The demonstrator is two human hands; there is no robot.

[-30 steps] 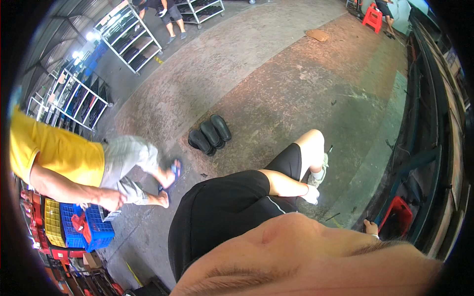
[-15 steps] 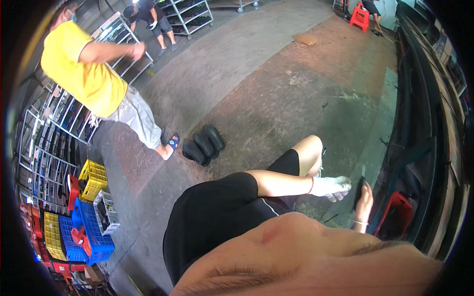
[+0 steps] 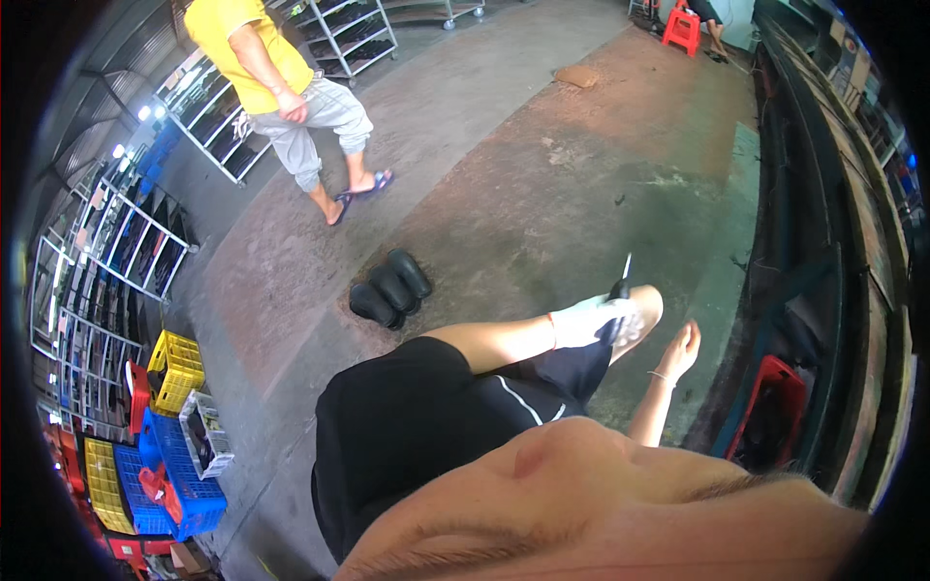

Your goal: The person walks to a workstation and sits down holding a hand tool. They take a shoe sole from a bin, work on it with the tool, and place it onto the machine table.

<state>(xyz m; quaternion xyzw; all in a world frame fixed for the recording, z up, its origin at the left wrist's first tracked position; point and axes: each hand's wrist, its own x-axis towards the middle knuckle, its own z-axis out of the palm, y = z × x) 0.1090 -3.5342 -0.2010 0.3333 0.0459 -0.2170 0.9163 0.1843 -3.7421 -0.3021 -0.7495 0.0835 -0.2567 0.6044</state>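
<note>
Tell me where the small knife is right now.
In the head view, the small knife sits right of centre, gripped in the white-gloved left hand with its blade pointing up, just above the bare right hand.

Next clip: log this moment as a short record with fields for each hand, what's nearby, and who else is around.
left hand: white glove, gripping a dark-handled tool with a thin pale blade
right hand: bare, open, holding nothing
floor: stained concrete
near hands: three black moulded pieces lying together
left side: wire racks; yellow crate; blue crate
other person: yellow shirt, standing by the racks
</note>
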